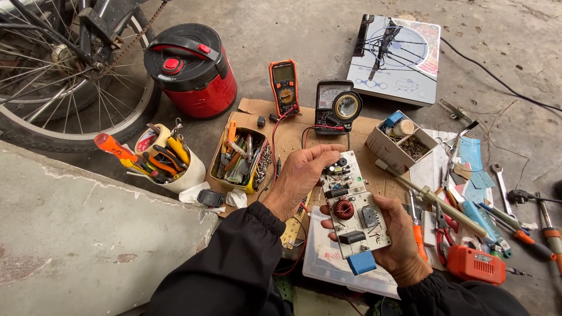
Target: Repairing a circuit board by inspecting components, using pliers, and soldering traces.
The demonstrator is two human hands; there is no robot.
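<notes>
White and crowded with parts, a circuit board point(351, 208) is held up in the middle of the scene, over a clear plastic box point(328, 263) and a sheet of brown cardboard point(293, 137). The right hand point(398, 240) is closed around the board's near right edge, thumb laid across its face and fingers wrapped underneath. The left hand point(301, 175) is curled over the board's far left corner, fingertips bent down onto the edge there, so the board is gripped from both ends. A copper-wound coil point(343, 209) is seen at the board's centre, and a blue block point(361, 263) juts from its near end. Both forearms are covered by dark sleeves. Just beyond the left hand, an orange digital multimeter point(284, 86) and a black analogue meter point(331, 105) are set side by side at the far edge of the cardboard, red leads trailing from them. To the left, a yellow tray point(237, 161) of small parts is parked beside a white cup point(181, 169) stuffed with screwdrivers and pliers. Farther left and back, a red and black lidded pot point(190, 70) is stood next to a bicycle wheel point(70, 76). To the right, a small cardboard box point(401, 143) of components is placed near the board, with a soldering iron point(430, 202), wrenches and an orange tool point(475, 264) scattered on the concrete. At the far right, a flat white cooktop panel point(395, 58) is laid on the floor.
</notes>
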